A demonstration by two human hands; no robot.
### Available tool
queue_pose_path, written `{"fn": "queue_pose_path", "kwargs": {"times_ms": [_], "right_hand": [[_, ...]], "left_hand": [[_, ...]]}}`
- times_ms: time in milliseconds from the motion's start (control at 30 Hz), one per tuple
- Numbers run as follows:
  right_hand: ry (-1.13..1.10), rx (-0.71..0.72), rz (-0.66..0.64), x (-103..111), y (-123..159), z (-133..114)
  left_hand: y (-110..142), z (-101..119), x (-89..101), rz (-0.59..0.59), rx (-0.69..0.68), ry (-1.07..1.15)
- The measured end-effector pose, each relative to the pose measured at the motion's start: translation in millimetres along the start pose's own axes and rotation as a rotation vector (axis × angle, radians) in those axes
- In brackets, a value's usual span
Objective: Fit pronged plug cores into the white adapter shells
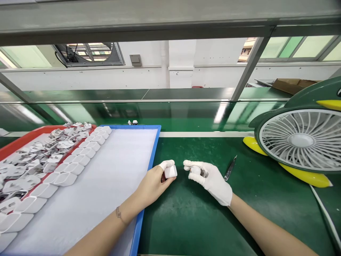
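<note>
Over the green surface (202, 220), the left hand (154, 181) pinches a white plug housing (171, 171) just left of the gloved right hand (211, 179), itself closed on a small part (195, 170), the two hands near but apart.

A: Right hand (210, 179) wears a white cloth glove, matt, knit-looking. Left hand (157, 181) is bare apart from white finger cots.

B: The piece in the left hand?

A: White plastic shell (170, 171), smooth, slight sheen. Same plastic on the shells in rows (77, 160).

B: Trays?

A: Blue tray (156, 142) and red tray (16, 142), hard plastic rims; blue one is lined with a matt white foam sheet (114, 170).

B: Table, fan?

A: Green mat (191, 213), matt, scuffed pale. Fan (301, 142) is glossy plastic. Tweezers (230, 168) look like dark metal.
</note>
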State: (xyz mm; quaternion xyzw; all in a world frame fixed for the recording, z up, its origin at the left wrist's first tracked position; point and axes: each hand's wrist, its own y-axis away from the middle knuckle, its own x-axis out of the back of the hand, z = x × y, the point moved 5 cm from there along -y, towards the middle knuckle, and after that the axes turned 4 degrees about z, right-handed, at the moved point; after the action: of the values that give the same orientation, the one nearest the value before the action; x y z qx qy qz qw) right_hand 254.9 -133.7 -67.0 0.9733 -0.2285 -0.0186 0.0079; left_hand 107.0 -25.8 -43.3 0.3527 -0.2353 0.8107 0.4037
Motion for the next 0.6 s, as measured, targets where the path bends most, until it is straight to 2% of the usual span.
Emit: {"fn": "queue_pose_path", "kwargs": {"times_ms": [100, 267, 467, 600], "right_hand": [[-0.074, -0.041, -0.046, -3.6, -0.7, 1.5], [-0.161, -0.013, -0.139, -7.7, -0.6, 1.3], [-0.198, -0.114, -0.234, -9.2, 1.1, 11.6], [-0.169, -0.095, -0.157, -6.4, 0.7, 9.7]], "left_hand": [[0.2, 0.7, 0.2, -0.002, 0.002, -0.003], [-0.6, 1.9, 0.6, -0.001, 0.005, 0.028], [-0.1, 0.6, 0.3, 0.006, 0.002, 0.018], [0.5, -2.4, -1.6, -0.001, 0.0, 0.021]]}}
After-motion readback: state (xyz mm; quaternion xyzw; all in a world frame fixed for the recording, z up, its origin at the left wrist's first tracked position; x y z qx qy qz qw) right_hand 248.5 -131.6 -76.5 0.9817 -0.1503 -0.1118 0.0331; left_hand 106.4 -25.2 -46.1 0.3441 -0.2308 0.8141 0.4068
